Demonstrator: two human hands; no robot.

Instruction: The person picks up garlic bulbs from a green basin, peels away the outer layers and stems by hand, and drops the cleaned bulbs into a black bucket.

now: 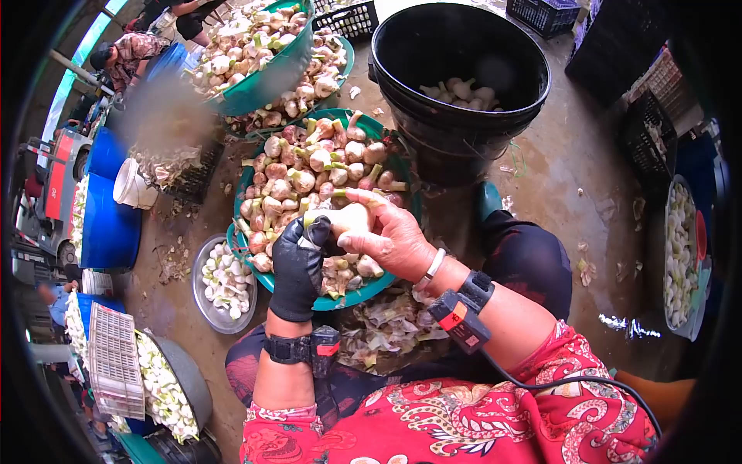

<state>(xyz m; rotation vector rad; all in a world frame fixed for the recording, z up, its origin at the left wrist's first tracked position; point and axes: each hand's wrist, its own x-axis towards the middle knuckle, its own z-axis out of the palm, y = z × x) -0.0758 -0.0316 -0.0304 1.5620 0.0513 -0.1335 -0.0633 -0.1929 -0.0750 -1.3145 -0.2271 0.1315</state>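
My right hand (pixel 390 236) is closed around a pale, peeled-looking garlic bulb (pixel 352 220), thumb below and fingers above. Its stem end points left, into the fingers of my left hand (pixel 297 263), which wears a black glove and is closed at the stem. A small shiny grey piece (pixel 317 230) shows at the left thumb; I cannot tell what it is. Both hands are over a green basin (pixel 410 182) heaped with unpeeled garlic bulbs (pixel 301 182), many with short green stems.
Beyond the basin stands a black bucket (pixel 464 127) with some white bulbs inside. Left of it sits a metal bowl (pixel 202 298) of white garlic. Dry skins (pixel 386 332) lie between my legs. Another heaped green tub (pixel 270 77) is farther back, near a seated person (pixel 131 58).
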